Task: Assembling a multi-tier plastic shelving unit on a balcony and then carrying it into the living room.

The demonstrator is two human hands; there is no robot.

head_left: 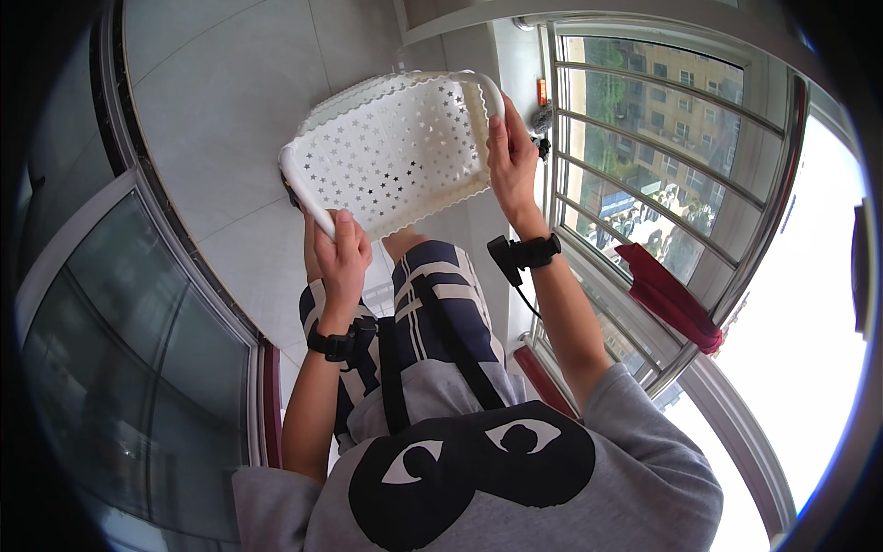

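A white plastic basket with a scalloped rim and star-shaped holes is held out in front of me, its open side tilted toward me. My left hand grips the handle at the near left corner, thumb on top. At the right end, my right hand is closed round the other handle. Nothing shows inside the basket. Black bands with small devices circle both wrists; from the right one hangs a thin cable.
To my right, a window with metal railings looks out on a building; a dark red cloth hangs on the rail. A framed glass door stands at left. Grey tiles cover the floor.
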